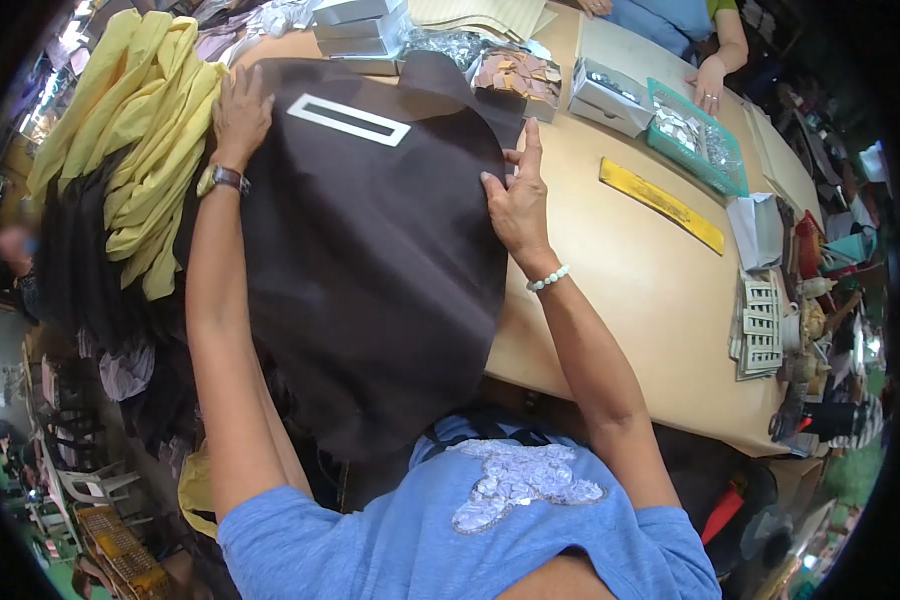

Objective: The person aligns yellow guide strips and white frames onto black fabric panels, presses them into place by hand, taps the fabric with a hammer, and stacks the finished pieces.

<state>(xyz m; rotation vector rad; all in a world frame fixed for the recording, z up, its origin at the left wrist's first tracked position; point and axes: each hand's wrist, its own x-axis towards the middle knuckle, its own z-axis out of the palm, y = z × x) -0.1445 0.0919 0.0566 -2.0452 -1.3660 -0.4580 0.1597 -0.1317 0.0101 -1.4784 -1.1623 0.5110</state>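
A large dark brown piece of cloth (370, 230) is spread over the table and hangs down over its front edge towards my lap. On its upper part lies a white rectangular frame (350, 119) with a long slot. My left hand (242, 115) rests flat on the cloth's upper left edge, fingers stretched out. At the right edge of the cloth is my right hand (520, 205), thumb and index finger apart, the thumb touching the cloth. The lower fingers of that hand are partly hidden.
Yellow and dark fabric pieces (155, 130) pile up on the left. Right of the cloth are a yellow strip (662, 205), a green basket (738, 180) of small parts and a white box (605, 100). A person's hand (708, 85) is near the basket.
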